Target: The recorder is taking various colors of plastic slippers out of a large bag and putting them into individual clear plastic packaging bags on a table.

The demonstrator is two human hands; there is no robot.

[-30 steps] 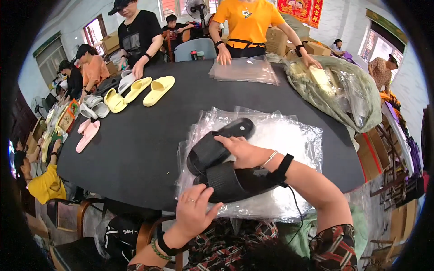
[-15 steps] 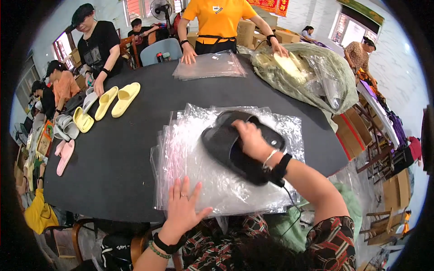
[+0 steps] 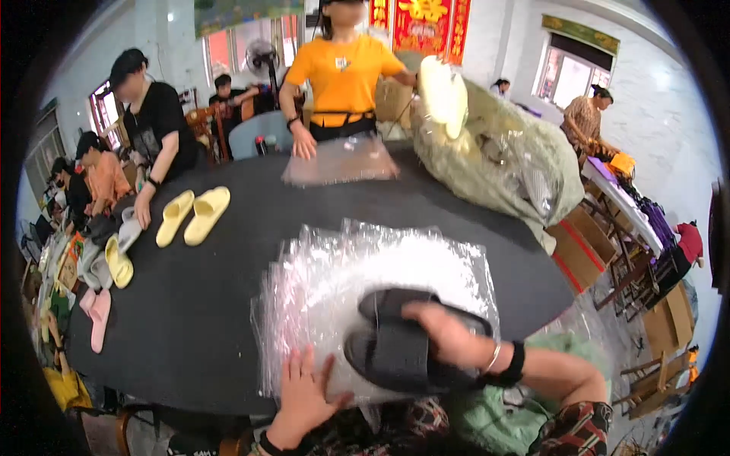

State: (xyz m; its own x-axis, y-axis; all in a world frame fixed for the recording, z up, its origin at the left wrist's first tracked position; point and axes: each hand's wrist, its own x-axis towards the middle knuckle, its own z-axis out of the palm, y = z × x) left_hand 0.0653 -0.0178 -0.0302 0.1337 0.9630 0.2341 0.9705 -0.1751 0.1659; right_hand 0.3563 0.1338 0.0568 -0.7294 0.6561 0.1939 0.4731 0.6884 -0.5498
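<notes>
My right hand (image 3: 449,334) grips a pair of black slippers (image 3: 399,346), holding them together over a stack of clear plastic bags (image 3: 365,270) on the black round table (image 3: 228,304). My left hand (image 3: 304,395) lies flat with fingers spread on the near edge of the bag stack, just left of the slippers. A black band sits on my right wrist.
A pair of yellow slippers (image 3: 190,215) lies at the table's left, with more slippers (image 3: 106,281) near the left edge. Opposite, a person in orange (image 3: 342,83) presses on another bag stack (image 3: 341,163). A big sack of slippers (image 3: 494,152) stands at the right.
My right hand has brought the black slippers nearer to me, down over the front of the bags. My left hand stays pressed on the stack's near edge.
</notes>
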